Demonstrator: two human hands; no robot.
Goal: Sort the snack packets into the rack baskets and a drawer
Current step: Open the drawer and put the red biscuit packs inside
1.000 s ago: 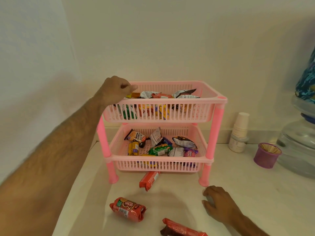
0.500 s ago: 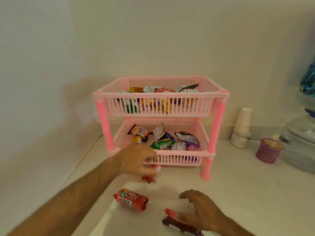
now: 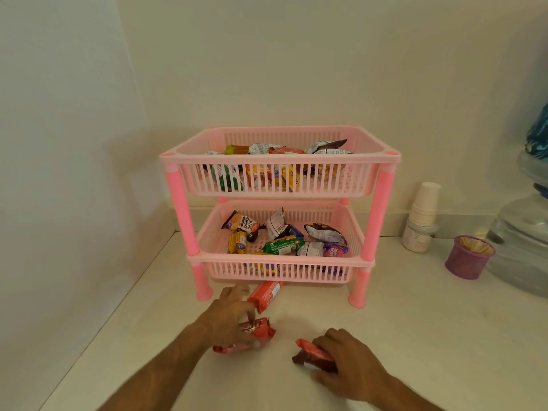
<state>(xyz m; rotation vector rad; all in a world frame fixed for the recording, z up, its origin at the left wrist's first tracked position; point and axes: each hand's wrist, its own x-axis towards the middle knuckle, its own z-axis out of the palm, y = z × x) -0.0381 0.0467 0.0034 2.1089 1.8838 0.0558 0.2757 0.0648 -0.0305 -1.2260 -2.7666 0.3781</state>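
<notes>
Already the left hand (image 3: 229,318) grips two red packets (image 3: 257,332) together.

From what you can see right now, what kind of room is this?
Probably an office pantry or kitchenette corner: a pale counter carries a pink snack rack, a stack of paper cups and a big water jug.
</notes>
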